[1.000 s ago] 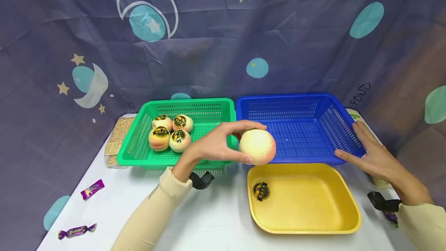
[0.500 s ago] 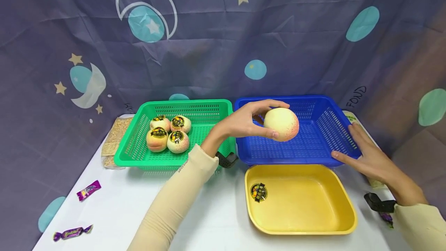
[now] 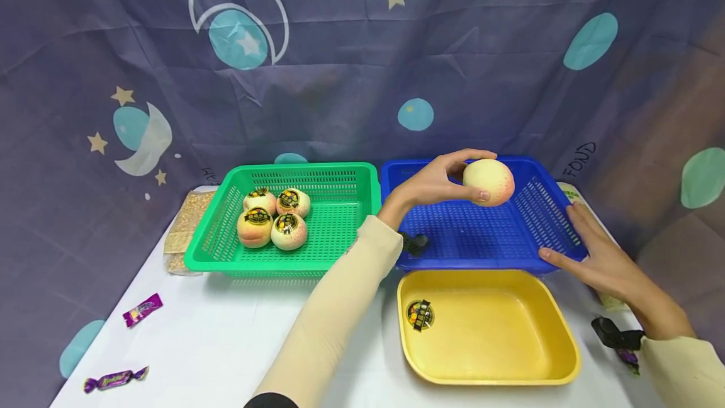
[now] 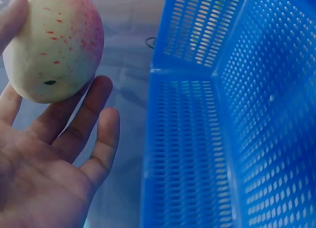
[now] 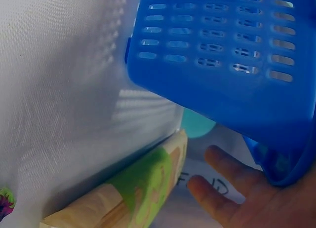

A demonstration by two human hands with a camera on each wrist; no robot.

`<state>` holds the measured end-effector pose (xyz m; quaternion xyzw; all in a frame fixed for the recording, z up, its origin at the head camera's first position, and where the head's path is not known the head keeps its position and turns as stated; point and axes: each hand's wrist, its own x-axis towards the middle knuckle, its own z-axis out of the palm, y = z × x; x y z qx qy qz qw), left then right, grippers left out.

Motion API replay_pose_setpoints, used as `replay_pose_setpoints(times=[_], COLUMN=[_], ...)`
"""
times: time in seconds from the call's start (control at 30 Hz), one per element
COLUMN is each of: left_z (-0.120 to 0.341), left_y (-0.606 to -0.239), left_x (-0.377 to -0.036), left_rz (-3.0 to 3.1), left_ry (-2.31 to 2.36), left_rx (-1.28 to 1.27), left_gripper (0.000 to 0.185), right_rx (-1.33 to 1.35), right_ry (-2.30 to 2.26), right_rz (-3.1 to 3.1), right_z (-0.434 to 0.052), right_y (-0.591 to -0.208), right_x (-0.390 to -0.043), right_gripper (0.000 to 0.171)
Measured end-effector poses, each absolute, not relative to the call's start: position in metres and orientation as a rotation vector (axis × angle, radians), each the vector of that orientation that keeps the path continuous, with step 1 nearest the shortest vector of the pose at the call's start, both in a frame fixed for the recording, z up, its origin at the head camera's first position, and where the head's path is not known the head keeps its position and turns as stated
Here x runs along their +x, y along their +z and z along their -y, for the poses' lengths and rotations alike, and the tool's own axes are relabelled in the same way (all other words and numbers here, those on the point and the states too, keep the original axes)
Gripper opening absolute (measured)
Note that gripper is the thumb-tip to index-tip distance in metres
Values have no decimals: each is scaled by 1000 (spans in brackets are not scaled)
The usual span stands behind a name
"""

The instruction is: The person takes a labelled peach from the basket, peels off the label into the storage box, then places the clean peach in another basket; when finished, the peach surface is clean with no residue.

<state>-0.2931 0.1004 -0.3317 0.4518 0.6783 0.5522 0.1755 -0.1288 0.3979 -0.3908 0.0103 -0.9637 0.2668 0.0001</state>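
Note:
My left hand [image 3: 432, 182] grips a pale yellow peach [image 3: 490, 182] with a pink-speckled side, holding it above the blue basket [image 3: 461, 232]. In the left wrist view the peach [image 4: 57, 45] sits against curved fingertips, apart from the basket. At the basket's right front corner, my right hand [image 3: 603, 257] rests against the rim, its thumb over the edge. Two of its fingers [image 5: 232, 166] extend loosely outside the wall in the right wrist view; the others are partly hidden. Several stickered peaches [image 3: 289, 232] lie at the left of the green basket [image 3: 334, 263].
A yellow tub [image 3: 487, 339] with a round sticker [image 3: 420, 315] inside stands before the blue basket. Purple-wrapped candies [image 3: 116, 379] lie at the left. A grain bag [image 3: 189, 225] is beside the green basket, and a green-and-tan packet [image 5: 143, 178] lies right of the blue one.
My left hand has carried the peach rightward and farther back, from the gap between the baskets to over the blue basket. My right hand has stayed at the rim.

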Motion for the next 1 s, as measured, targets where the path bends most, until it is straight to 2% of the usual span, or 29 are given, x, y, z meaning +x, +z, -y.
replay_pose_setpoints(times=[0.37, 1.0], left_z=[-137, -153], left_y=[-364, -402], left_x=[-311, -330], left_rz=[-1946, -2196], left_ry=[1492, 1321], left_rx=[1073, 866], left_gripper=[67, 71], right_rx=[35, 52], right_ry=[860, 874], right_rz=[3008, 2980], right_z=[-398, -397], right_y=[-390, -390], right_x=[-126, -127], right_gripper=[106, 106])
